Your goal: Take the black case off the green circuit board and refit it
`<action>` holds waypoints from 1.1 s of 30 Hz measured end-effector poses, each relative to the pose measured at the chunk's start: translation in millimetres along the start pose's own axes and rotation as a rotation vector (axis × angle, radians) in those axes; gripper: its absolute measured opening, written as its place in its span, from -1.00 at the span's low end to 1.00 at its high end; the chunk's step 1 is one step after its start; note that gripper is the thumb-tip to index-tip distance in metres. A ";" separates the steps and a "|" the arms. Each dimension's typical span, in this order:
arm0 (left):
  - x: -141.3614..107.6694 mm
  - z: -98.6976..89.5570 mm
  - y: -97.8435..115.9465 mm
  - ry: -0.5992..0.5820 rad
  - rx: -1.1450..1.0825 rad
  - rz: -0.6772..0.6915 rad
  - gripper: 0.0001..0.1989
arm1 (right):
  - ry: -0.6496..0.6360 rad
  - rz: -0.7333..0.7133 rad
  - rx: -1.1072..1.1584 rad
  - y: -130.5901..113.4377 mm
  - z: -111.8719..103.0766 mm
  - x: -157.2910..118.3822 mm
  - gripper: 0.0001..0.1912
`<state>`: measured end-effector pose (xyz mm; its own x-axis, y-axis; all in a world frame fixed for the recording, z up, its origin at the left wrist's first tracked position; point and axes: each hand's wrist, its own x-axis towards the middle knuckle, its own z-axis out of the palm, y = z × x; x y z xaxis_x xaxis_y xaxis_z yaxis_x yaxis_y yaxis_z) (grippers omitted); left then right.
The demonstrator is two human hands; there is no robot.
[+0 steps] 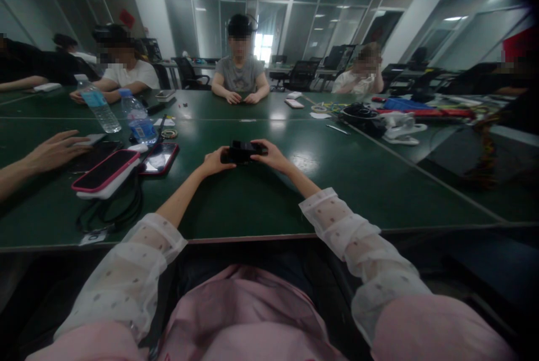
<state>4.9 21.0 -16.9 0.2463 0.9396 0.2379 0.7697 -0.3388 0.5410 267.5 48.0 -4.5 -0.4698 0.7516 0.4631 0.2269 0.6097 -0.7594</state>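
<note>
A small black box-like object (pixel 242 152) with a raised part on top is held between my two hands, just above or on the green table. My left hand (pixel 217 162) closes on its left end, thumb toward me. On its right end my right hand (pixel 270 155) grips with thumb and fingers. The object is too dark to tell its exact kind. Left of my hands lie a phone with a lit, reflecting screen (pixel 160 159) and a phone in a pink case (pixel 107 170) resting on a white item.
The green table (pixel 252 209) carries two plastic bottles, one tilted-looking (pixel 99 104) and one with a blue label (pixel 138 119). A co-worker's hand (pixel 54 150) rests at left. Cables and a black headset-like item (pixel 362 118) lie at right. A pen (pixel 337 129) is nearer. People sit opposite.
</note>
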 end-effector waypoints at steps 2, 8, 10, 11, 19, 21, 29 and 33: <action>-0.6 -0.5 0.3 0.002 -0.011 0.009 -0.19 | -0.032 -0.014 -0.039 4.9 1.8 -0.6 -0.41; -1.4 -0.9 1.9 -0.007 0.003 0.008 -0.19 | -0.082 -0.041 -0.145 18.3 6.5 -1.2 -0.42; -1.4 -0.8 2.8 -0.013 0.018 -0.003 -0.20 | -0.084 -0.041 -0.152 18.2 6.8 -1.3 -0.42; -1.4 -0.8 3.1 -0.016 0.022 -0.004 -0.21 | -0.083 -0.041 -0.153 17.5 6.8 -1.4 -0.42; -1.2 -1.2 2.7 -0.017 0.027 0.002 -0.20 | -0.088 -0.034 -0.136 14.5 5.8 -2.9 -0.41; -1.4 -1.5 2.8 -0.020 0.026 0.002 -0.20 | -0.092 -0.036 -0.141 14.9 5.5 -3.4 -0.41; -0.5 -0.5 1.3 -0.023 0.023 -0.007 -0.20 | -0.087 -0.033 -0.122 13.9 5.2 -6.2 -0.35; -1.1 -0.8 1.9 -0.022 0.017 0.003 -0.20 | -0.070 -0.013 -0.094 14.9 6.2 -6.2 -0.37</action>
<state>5.6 19.2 -15.5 0.2609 0.9396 0.2216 0.7792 -0.3405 0.5262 268.4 50.8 -21.6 -0.5310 0.7258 0.4374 0.2975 0.6430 -0.7057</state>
